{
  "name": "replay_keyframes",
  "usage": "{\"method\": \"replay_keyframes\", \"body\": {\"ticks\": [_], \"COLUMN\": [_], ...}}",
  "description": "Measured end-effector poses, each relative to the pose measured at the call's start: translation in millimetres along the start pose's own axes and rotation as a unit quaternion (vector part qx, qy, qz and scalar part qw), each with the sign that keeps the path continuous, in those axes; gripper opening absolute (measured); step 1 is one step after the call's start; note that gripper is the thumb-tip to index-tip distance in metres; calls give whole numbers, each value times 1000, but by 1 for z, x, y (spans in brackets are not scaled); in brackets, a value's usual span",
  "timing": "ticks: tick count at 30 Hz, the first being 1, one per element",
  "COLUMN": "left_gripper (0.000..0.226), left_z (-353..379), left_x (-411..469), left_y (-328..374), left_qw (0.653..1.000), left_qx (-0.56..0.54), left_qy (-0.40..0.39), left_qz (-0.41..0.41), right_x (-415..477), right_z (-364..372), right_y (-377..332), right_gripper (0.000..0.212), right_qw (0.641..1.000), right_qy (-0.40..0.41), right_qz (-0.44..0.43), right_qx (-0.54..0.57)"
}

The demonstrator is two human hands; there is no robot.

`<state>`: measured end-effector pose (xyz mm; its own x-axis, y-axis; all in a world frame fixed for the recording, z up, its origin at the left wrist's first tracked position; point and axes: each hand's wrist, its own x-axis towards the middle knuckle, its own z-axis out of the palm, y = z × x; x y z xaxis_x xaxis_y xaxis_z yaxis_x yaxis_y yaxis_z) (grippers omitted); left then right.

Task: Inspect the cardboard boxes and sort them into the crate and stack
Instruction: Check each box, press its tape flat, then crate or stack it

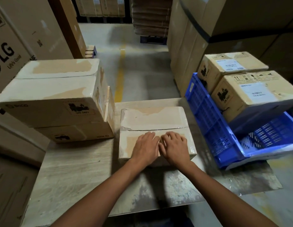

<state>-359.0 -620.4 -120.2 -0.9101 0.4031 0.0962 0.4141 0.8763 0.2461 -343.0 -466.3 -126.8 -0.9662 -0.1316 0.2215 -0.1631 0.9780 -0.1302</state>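
Left hand [145, 145] and right hand [174, 147], grip wide, press the taped brown cardboard box [152, 118]; excess force may buckle its lid.

A taped cardboard box [152, 122] lies flat under the left hand [145, 145] and right hand [175, 145]. The stacked boxes [57, 95] stand to their left, and a blue crate [208, 115] holding two boxes [250, 95] to their right.

Warehouse aisle, tall stacked cartons [237, 30] either side; concrete floor [142, 76] with yellow line [120, 74]; pallet [152, 39]

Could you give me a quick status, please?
Left hand and right hand flat on middle box, no grip. Stack left, two boxes in blue crate. Nothing blocking.
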Motion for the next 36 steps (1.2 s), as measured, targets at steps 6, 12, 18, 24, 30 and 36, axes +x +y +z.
{"method": "replay_keyframes", "body": {"ticks": [6,12,18,24,30,36], "left_gripper": [45,47,42,57,55,49], "left_z": [-4,-5,-17,-5,-5,-2], "left_x": [20,26,59,82,88,64], "left_y": [-9,-11,-6,1,6,35], "left_qw": [999,996,999,993,990,995], "left_qx": [-35,-27,14,5,13,-25], "left_qy": [-33,-70,-25,-102,-118,-95], "left_qz": [-11,-42,-45,-58,-76,-1], "right_x": [32,30,75,81,85,55], "right_z": [-12,-5,-26,-14,-13,-31], "right_y": [-7,-9,9,52,59,55], "right_gripper": [57,68,48,84,83,31], "right_qw": [992,989,984,968,967,995], "right_qy": [-125,-148,-176,-250,-255,-91], "right_qz": [10,10,0,21,12,19], "right_qx": [-7,19,-36,-12,23,33]}}
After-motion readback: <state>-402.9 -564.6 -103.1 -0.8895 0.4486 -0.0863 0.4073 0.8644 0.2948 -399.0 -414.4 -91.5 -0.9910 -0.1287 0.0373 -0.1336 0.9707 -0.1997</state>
